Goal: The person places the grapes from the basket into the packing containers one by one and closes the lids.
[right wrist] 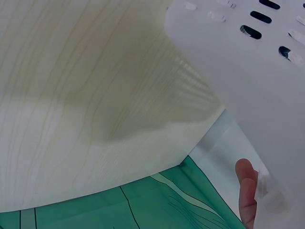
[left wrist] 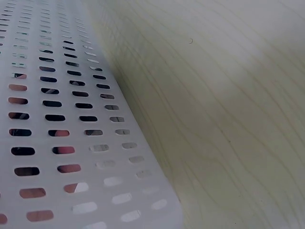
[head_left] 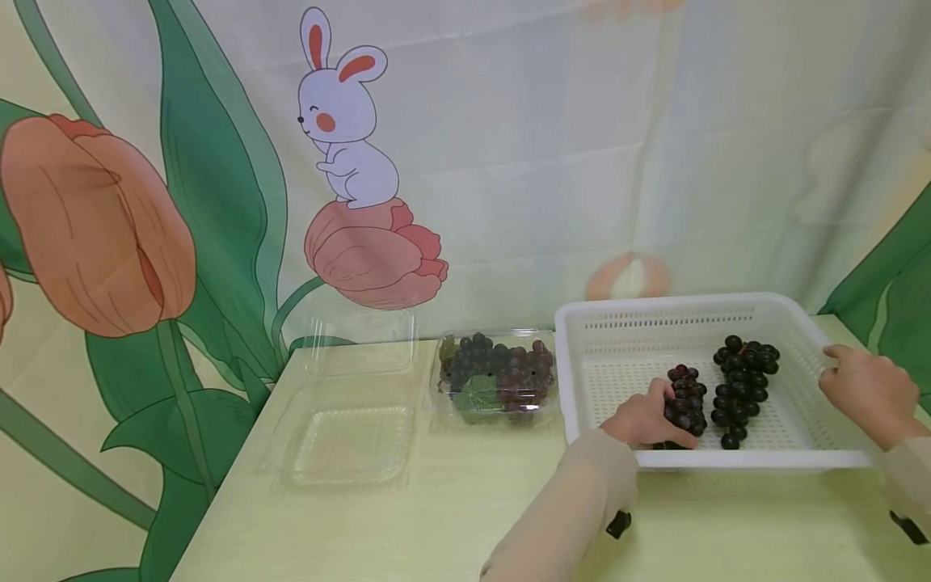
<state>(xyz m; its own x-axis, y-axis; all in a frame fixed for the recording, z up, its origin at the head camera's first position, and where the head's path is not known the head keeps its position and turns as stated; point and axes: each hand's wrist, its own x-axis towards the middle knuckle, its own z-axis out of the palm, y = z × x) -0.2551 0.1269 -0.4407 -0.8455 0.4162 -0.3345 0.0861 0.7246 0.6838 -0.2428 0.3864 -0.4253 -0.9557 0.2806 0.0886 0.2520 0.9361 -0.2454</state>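
Observation:
My left hand reaches over the front rim of a white plastic basket and grips a small bunch of dark grapes, thumb and fingers around it. Beside it in the basket lies a longer bunch of black grapes. My right hand holds the basket's right rim. In the right wrist view, its fingers show at the basket's side wall. Through the slots in the left wrist view, parts of the left hand and dark grapes show.
Left of the basket stands a clear plastic box filled with grapes and a green leaf. Farther left is a clear clamshell box with its lid raised. A printed curtain hangs behind the pale wooden table.

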